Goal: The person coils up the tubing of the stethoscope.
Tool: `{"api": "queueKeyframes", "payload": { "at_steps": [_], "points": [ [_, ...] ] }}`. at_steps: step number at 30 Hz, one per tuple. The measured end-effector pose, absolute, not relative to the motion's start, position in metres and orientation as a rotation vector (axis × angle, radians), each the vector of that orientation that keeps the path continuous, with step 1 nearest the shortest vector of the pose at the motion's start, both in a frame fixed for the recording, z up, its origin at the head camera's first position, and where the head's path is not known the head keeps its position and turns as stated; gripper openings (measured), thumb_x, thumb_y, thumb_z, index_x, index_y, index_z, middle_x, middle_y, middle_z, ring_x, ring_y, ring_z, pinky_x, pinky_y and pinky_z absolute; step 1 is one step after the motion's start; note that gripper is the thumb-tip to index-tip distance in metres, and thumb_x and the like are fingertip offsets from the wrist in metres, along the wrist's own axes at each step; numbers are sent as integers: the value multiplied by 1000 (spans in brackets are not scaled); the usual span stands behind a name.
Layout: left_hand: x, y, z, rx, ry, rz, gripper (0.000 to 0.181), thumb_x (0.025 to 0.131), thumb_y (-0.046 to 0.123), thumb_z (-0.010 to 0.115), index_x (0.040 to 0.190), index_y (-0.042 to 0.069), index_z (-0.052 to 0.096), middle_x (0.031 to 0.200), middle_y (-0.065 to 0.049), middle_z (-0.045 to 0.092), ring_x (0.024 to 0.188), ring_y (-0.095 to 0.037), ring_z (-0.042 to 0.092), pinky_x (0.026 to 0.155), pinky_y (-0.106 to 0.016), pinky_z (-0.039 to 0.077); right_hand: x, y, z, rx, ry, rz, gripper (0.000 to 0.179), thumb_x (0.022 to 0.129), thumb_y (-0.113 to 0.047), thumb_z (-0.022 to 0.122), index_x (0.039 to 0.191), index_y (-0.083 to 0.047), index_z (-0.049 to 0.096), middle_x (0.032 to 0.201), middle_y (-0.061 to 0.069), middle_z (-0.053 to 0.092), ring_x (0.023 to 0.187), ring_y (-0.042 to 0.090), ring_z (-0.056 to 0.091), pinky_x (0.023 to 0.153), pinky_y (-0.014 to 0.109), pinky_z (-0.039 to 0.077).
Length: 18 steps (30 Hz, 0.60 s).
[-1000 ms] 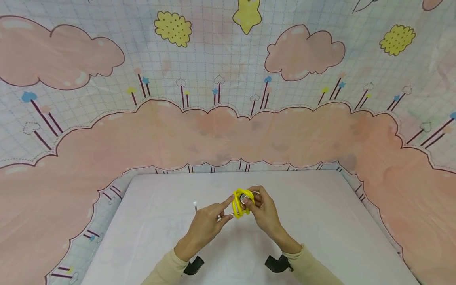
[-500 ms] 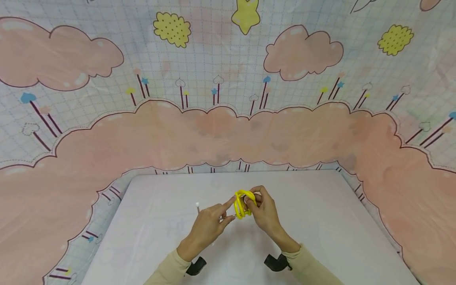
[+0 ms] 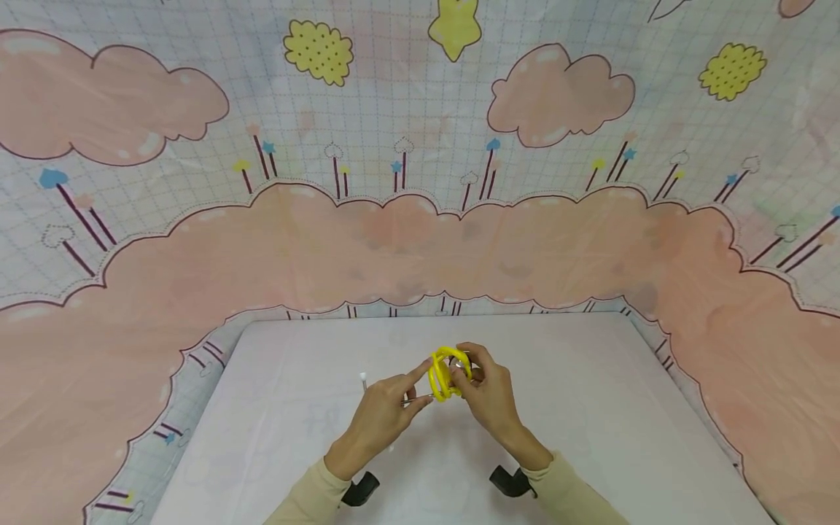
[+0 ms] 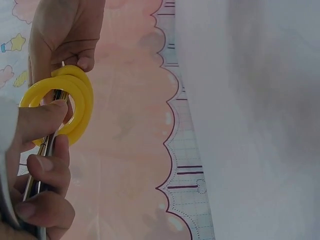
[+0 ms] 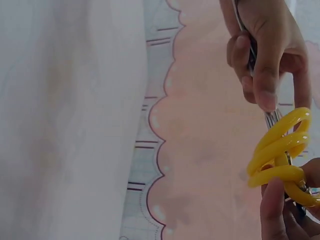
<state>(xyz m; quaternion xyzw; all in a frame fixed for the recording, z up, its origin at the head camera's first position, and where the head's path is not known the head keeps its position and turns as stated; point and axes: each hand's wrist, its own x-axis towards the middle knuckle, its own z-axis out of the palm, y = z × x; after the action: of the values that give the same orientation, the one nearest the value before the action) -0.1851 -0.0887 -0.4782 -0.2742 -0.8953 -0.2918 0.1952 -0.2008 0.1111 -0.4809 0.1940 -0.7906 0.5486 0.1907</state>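
Above the white table, both hands meet at a yellow coil (image 3: 434, 383) of thick, glossy, looped cord. My left hand (image 3: 380, 412) grips slim silver metal rods (image 4: 46, 145) whose front ends run into the coil. Its index finger touches the coil's left side. A white-tipped end (image 3: 363, 377) sticks up behind that hand. On the other side, my right hand (image 3: 491, 390) holds the coil between thumb and fingers. By its thumb shows a shiny rounded metal part (image 3: 457, 362), mostly covered. How the rods and coil join is hidden by fingers.
The white table (image 3: 275, 408) spreads under the hands. Behind and around it hangs a pink and pale-blue patterned cloth (image 3: 420, 248). Black pieces (image 3: 359, 490) sit at both wrists beside the beige sleeves (image 3: 308, 492).
The right fingers have shifted a little on the coil, and the shiny part near the thumb, mostly covered half a second ago, shows again. The left hand has barely moved.
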Motion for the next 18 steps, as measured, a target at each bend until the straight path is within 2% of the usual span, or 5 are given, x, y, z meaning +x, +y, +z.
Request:
{"api": "queueKeyframes", "payload": {
  "at_steps": [9, 13, 15, 18],
  "points": [
    [-186, -89, -477, -765, -2521, -817, 61, 83, 22, 79, 140, 17, 57, 65, 10, 54, 54, 3, 31, 50, -13, 31, -201, 110, -480, 554, -2276, 1440, 31, 96, -8, 62, 126, -4, 59, 98, 16, 71, 61, 2, 66, 49, 31, 56],
    [-187, -88, -477, -760, -2529, -828, 61, 83, 22, 79, 139, 16, 57, 65, 10, 54, 54, 3, 32, 51, -13, 33, -202, 110, -480, 558, -2273, 1464, 34, 96, -6, 62, 129, -5, 56, 110, 19, 69, 64, 4, 67, 51, 30, 56],
    [-186, -88, -477, -756, -2533, -835, 61, 83, 21, 79, 139, 16, 57, 65, 10, 55, 54, 3, 32, 51, -13, 33, -203, 110, -480, 546, -2272, 1506, 37, 95, -5, 62, 131, -5, 54, 117, 22, 68, 65, 11, 70, 51, 32, 57],
    [-187, -88, -477, -752, -2537, -843, 61, 83, 21, 79, 140, 17, 57, 65, 10, 55, 53, 3, 32, 50, -13, 33, -202, 110, -479, 521, -2261, 1582, 40, 94, -3, 63, 132, -8, 52, 124, 23, 65, 66, 15, 71, 51, 35, 57]
  ]
}}
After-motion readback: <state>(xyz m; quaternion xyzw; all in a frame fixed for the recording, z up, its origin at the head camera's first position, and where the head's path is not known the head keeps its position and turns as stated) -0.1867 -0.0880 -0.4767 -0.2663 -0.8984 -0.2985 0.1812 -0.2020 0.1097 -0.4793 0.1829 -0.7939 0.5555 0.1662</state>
